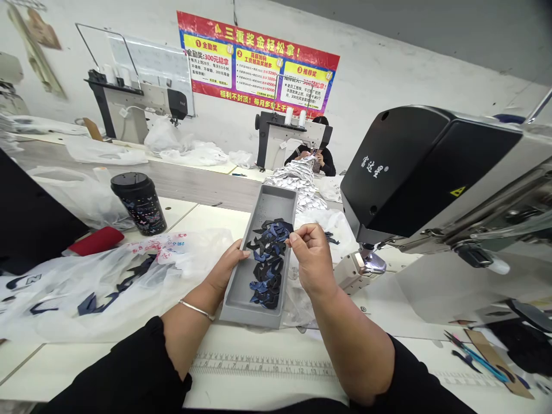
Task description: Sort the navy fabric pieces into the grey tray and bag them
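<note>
Grey tray contains dark pieces; left hand, half closed, grips its left side; right hand, nearly closed, pinches one piece.

Fabric pieces lie in a tray between a cup, left, and a sewing machine, right.

Room above tray, sewing machine blocking right

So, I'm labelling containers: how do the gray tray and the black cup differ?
The tray is plain gray; the cup is patterned black. The tray is shallow and open; the cup is tall and lidded. The left hand holds the tray; no hand touches the cup.
</note>
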`<state>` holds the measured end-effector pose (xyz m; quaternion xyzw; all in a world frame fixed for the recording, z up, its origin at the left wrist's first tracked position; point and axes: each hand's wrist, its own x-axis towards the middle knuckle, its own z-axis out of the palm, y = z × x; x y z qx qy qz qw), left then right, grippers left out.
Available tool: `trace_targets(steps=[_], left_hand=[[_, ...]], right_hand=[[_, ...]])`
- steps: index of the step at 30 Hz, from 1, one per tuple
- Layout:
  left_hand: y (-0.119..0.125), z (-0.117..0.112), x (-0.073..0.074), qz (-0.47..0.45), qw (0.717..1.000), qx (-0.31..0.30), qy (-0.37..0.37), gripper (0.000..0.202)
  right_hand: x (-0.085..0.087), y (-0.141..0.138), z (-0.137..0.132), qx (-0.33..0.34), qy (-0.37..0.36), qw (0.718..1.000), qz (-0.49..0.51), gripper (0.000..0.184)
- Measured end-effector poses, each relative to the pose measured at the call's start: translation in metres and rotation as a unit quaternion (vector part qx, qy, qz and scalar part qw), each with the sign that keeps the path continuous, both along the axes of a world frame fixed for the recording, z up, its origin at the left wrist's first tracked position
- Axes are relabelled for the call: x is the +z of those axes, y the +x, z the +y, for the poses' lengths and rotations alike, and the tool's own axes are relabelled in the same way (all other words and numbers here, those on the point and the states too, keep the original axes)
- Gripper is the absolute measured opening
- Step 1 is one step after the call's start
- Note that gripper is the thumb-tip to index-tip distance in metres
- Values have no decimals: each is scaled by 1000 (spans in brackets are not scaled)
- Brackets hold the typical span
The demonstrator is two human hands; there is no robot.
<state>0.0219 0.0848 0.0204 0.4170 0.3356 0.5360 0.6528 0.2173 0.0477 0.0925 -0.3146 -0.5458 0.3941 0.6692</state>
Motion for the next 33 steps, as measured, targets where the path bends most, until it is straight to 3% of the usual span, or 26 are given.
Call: trace_targets(steps=[6, 9, 13, 15, 20, 23, 27, 33], left_hand=[[1, 0, -2, -11, 1000, 2, 4, 55], [1, 0, -1, -21, 1000, -4, 2, 56], [1, -1, 1, -22, 1000, -17, -2, 59], [0, -1, 2, -20, 1000, -17, 1, 59], [-1, -4, 4, -28, 1000, -7, 11, 64], [-1, -7, 6, -36, 999, -6, 18, 67], [0, -11, 8, -58, 998, -8, 27, 67], [10, -22, 17, -87, 994, -57, 43, 61]], right_hand=[[-2, 0, 1, -9, -7, 999, -31, 17], [-3, 1, 3, -30, -34, 993, -107, 16], [-3, 1, 8, -62, -66, 944, -317, 9], [-4, 3, 12, -92, -43, 931, -351, 10], [-15, 12, 28, -174, -55, 929, -323, 48], [-25, 17, 38, -113, -118, 947, -276, 65], [-36, 16, 43, -26, -151, 957, -246, 57], [-44, 11, 46, -42, -134, 977, -161, 53]])
